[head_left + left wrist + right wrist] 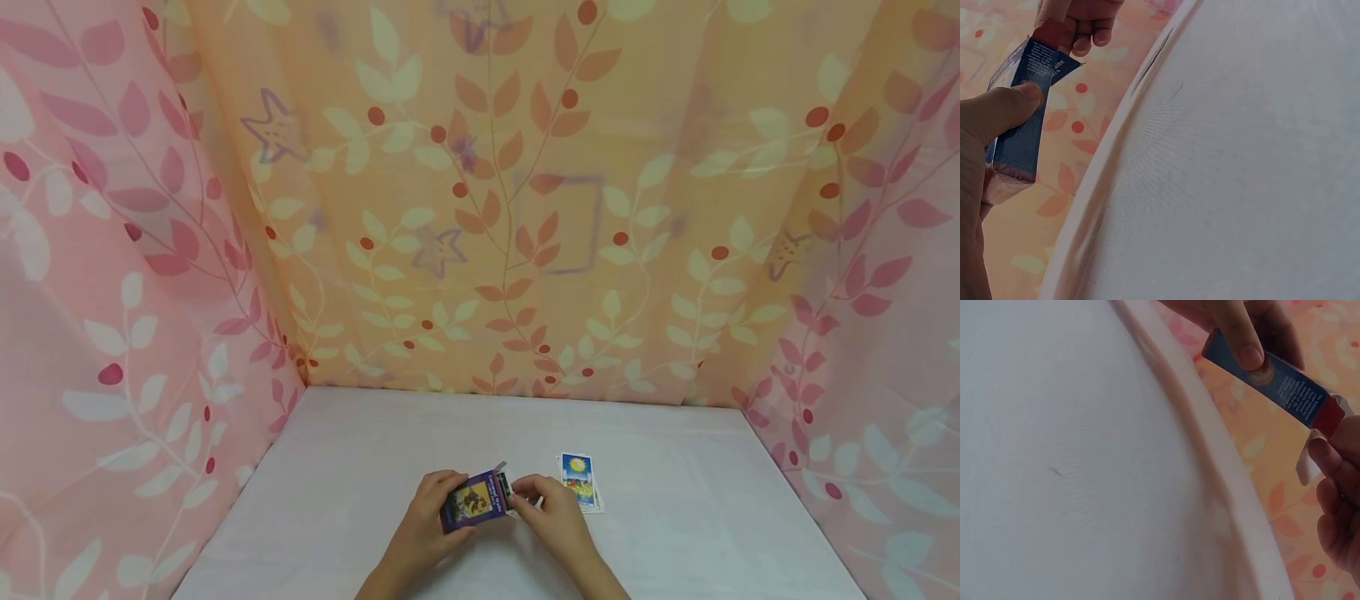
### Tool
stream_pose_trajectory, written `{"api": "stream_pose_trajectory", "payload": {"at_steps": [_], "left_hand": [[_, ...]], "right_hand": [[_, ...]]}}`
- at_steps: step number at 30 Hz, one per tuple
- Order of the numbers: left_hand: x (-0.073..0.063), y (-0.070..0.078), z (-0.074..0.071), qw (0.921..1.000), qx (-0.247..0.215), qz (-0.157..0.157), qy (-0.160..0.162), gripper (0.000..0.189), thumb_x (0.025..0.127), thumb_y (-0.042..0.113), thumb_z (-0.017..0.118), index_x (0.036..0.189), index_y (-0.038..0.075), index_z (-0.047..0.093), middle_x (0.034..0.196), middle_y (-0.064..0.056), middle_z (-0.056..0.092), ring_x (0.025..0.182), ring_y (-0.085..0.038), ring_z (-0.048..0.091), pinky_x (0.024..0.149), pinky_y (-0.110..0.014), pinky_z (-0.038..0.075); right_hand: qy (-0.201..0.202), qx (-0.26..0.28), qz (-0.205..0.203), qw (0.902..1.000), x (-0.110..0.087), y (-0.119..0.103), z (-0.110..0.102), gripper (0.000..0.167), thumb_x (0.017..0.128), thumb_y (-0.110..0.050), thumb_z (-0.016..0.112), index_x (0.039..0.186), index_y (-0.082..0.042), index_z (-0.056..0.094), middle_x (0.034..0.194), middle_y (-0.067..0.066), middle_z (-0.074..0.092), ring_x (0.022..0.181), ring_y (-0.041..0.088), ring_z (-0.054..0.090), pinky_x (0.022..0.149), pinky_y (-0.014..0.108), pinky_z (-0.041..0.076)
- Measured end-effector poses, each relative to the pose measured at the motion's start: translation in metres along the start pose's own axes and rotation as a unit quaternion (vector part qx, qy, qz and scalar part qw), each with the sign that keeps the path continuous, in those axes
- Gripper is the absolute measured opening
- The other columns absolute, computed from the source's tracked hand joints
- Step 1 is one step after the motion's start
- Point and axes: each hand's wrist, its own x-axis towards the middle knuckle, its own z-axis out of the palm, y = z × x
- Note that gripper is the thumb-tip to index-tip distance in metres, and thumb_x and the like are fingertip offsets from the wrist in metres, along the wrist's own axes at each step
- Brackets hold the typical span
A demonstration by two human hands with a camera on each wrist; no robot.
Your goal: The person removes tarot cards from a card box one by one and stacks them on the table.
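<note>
A dark blue and purple card box [471, 505], with a yellow picture on its front, is tilted above the table in my left hand [424, 523]. My left fingers grip its far long edge and the thumb presses the near side. The box's right end stands open with its flaps spread. At that end my right hand [558, 518] pinches with thumb and index finger, close to a red side flap [1330, 416]. The other right fingers curl in, holding nothing visible. What lies inside the box is mostly hidden.
A small stack of picture cards [577, 477], a sun on the top one, lies just beyond my right hand. A white cloth covers the table [690, 533]. Leaf-patterned curtains [510, 317] enclose the back and both sides.
</note>
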Motion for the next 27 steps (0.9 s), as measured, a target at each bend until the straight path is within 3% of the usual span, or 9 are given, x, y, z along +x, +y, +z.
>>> {"api": "stream_pose_trajectory", "payload": {"at_steps": [6,10,19,27], "left_hand": [[-0.0010,-0.0002,0.0004,0.9997,0.002,-0.025,-0.006,0.081,0.070,0.026,0.096,0.142,0.021,0.057,0.136,0.012,0.052,0.124,-0.008,0.050,0.104,-0.029,0.050],[-0.0012,0.0003,0.0005,0.9996,0.011,-0.024,0.001,0.084,0.069,0.025,0.097,0.142,0.026,0.055,0.136,0.011,0.051,0.123,-0.010,0.051,0.105,-0.029,0.050],[-0.0010,0.0007,-0.0006,0.9998,0.004,-0.019,0.006,0.084,0.069,0.024,0.097,0.142,0.024,0.055,0.136,0.011,0.052,0.123,-0.008,0.051,0.105,-0.028,0.050],[-0.0017,0.0000,-0.0008,0.9998,0.005,-0.019,0.000,0.082,0.071,0.027,0.095,0.143,0.018,0.056,0.137,0.008,0.051,0.124,-0.010,0.050,0.105,-0.027,0.049]], "right_hand": [[-0.006,0.018,0.018,0.9996,0.0009,0.0004,-0.0012,0.011,0.089,-0.026,0.080,0.098,-0.023,0.075,0.078,-0.017,0.069,0.070,0.001,0.058,0.063,0.020,0.048],[-0.005,0.028,0.021,0.9994,0.0014,-0.0011,-0.0028,0.010,0.089,-0.026,0.079,0.098,-0.022,0.075,0.077,-0.017,0.070,0.069,0.002,0.059,0.061,0.020,0.048],[-0.004,0.010,0.033,0.9994,0.0027,-0.0078,-0.0091,0.008,0.091,-0.024,0.078,0.097,-0.020,0.074,0.078,-0.016,0.070,0.071,0.001,0.059,0.063,0.020,0.048],[-0.008,0.032,0.039,0.9987,0.0023,-0.0090,-0.0090,0.008,0.091,-0.024,0.078,0.096,-0.020,0.074,0.079,-0.014,0.071,0.070,0.003,0.061,0.063,0.021,0.048]]}}
